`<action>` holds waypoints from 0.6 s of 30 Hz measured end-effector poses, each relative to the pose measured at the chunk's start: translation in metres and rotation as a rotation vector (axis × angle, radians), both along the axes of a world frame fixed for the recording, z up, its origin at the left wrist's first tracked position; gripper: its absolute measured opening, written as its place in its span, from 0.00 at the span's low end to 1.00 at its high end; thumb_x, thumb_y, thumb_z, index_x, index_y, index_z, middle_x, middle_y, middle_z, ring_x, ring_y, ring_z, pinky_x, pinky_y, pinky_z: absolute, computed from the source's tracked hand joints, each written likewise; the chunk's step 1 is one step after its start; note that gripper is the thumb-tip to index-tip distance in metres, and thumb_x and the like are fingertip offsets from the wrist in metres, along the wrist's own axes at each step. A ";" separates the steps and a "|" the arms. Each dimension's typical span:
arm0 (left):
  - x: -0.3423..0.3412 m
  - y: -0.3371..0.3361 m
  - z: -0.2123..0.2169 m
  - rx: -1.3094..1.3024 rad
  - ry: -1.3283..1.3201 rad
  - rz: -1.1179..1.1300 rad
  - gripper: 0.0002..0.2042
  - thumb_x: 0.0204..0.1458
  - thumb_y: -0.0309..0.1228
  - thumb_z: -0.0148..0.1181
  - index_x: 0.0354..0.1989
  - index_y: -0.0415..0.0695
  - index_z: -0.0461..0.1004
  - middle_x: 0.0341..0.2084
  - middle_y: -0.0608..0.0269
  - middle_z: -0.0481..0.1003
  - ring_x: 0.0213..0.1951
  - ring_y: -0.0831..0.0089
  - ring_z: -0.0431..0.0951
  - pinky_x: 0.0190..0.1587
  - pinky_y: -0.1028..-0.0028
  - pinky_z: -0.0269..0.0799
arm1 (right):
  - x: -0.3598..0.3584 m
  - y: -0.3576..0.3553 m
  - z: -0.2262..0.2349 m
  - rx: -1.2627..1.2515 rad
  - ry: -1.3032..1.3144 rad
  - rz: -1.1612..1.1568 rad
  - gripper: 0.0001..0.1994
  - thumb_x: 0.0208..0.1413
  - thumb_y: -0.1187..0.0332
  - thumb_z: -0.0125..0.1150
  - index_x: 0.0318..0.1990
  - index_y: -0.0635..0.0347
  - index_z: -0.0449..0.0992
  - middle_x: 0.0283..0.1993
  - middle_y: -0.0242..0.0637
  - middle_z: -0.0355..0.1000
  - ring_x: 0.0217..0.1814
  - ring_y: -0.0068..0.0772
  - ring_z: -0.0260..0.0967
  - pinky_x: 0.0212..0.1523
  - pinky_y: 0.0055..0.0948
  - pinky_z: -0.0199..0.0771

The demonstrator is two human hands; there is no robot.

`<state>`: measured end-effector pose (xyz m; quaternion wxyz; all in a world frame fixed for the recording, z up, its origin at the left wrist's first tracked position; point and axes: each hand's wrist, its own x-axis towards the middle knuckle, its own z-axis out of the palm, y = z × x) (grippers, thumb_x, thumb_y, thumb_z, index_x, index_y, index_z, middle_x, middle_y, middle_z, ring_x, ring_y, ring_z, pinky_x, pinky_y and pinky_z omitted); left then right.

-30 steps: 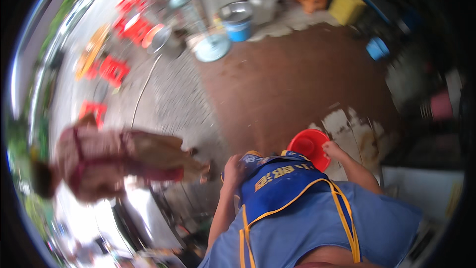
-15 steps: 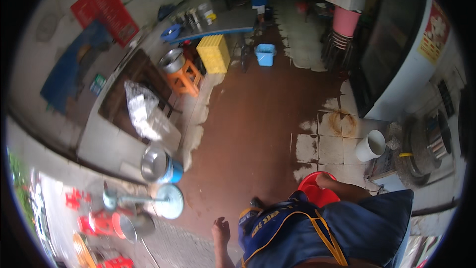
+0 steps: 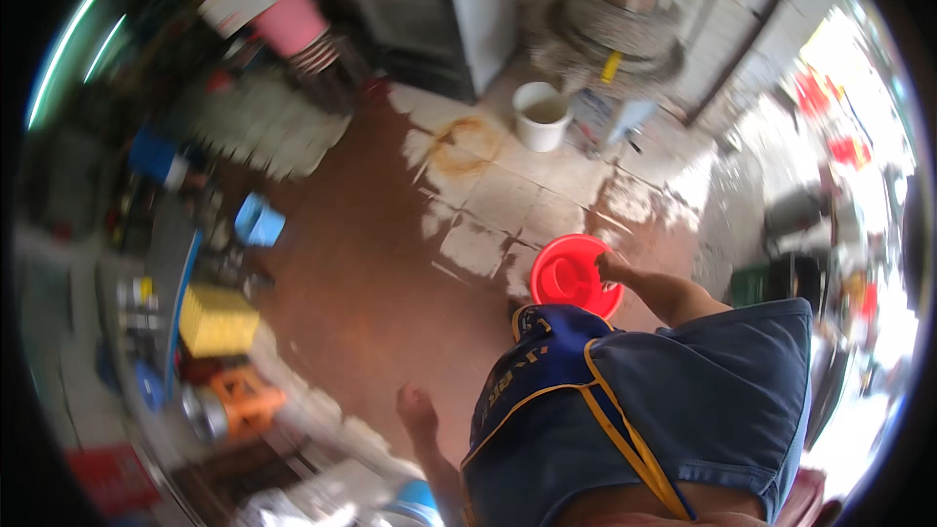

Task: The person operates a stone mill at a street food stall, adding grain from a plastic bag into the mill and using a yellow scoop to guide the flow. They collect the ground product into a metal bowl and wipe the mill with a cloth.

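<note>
My right hand (image 3: 613, 267) is closed on the right rim of a red plastic basin (image 3: 549, 256), which hangs beside my right hip. A rounded red shape shows inside the basin; what it is I cannot make out. My left hand (image 3: 418, 410) hangs low over the brown floor, away from any object. Its fingers are smeared by motion, so their pose is unclear. I wear a dark blue apron (image 3: 517, 361) with yellow trim over a dark shirt.
A white bucket (image 3: 543, 119) stands on pale tiles ahead, near a round stone-like stove (image 3: 625, 39). On the brown floor (image 3: 342, 283) to the left sits a light blue bucket (image 3: 259, 222). A yellow crate (image 3: 219, 320) and an orange stool (image 3: 244, 400) stand farther left.
My view has swung to the right, bringing the stove and bright doorway side further in. The red basin has stayed in my right hand and shows more fully.
</note>
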<state>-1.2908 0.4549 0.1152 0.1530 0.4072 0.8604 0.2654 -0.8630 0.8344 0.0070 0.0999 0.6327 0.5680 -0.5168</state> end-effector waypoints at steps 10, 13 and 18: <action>-0.054 0.250 0.031 -0.286 -0.380 -0.632 0.17 0.56 0.30 0.55 0.52 0.33 0.74 0.45 0.43 0.77 0.46 0.58 0.79 0.50 0.67 0.73 | 0.035 -0.049 0.008 0.205 -0.034 -0.480 0.20 0.55 0.77 0.47 0.55 0.60 0.73 0.33 0.47 0.79 0.28 0.38 0.80 0.29 0.35 0.83; -0.094 0.330 0.015 -0.250 -0.185 -0.898 0.16 0.55 0.27 0.55 0.50 0.32 0.74 0.44 0.45 0.76 0.43 0.59 0.79 0.47 0.66 0.73 | 0.024 -0.106 0.022 0.264 -0.097 -0.855 0.19 0.54 0.74 0.49 0.54 0.60 0.76 0.37 0.49 0.80 0.32 0.41 0.81 0.38 0.39 0.82; -0.080 0.416 0.043 -0.233 -0.184 -1.281 0.16 0.54 0.26 0.58 0.49 0.32 0.75 0.40 0.47 0.77 0.39 0.58 0.78 0.45 0.64 0.74 | -0.037 -0.295 -0.002 0.275 -0.538 -1.058 0.14 0.43 0.76 0.55 0.38 0.62 0.83 0.33 0.49 0.79 0.36 0.51 0.79 0.40 0.44 0.79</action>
